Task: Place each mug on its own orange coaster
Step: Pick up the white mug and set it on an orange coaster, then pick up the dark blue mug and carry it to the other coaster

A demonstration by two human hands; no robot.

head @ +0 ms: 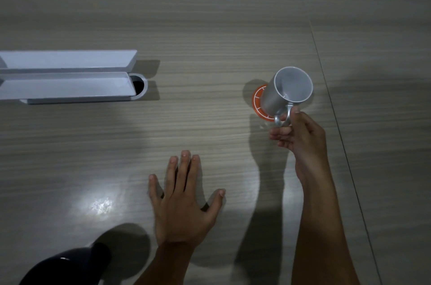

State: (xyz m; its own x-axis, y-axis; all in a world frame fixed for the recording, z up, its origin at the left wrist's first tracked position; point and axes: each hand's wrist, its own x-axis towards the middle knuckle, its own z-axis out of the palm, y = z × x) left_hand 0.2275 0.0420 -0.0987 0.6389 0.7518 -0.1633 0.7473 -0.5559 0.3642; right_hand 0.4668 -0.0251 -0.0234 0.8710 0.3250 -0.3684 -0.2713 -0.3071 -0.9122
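Mug (pixel 285 92), seemingly empty, in right hand (pixel 300 135) over coaster (pixel 257 100).

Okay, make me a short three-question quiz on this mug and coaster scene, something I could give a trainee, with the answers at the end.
1. True or false: the left hand is holding a mug.
2. Which part of the grey mug does the right hand grip? A) rim B) handle C) base
3. Fill in: the mug is over the orange ___.

Key:
1. False; it lies flat and open on the table.
2. B, the handle.
3. Coaster; the mug looks tilted, and whether it sits fully on the coaster cannot be told.
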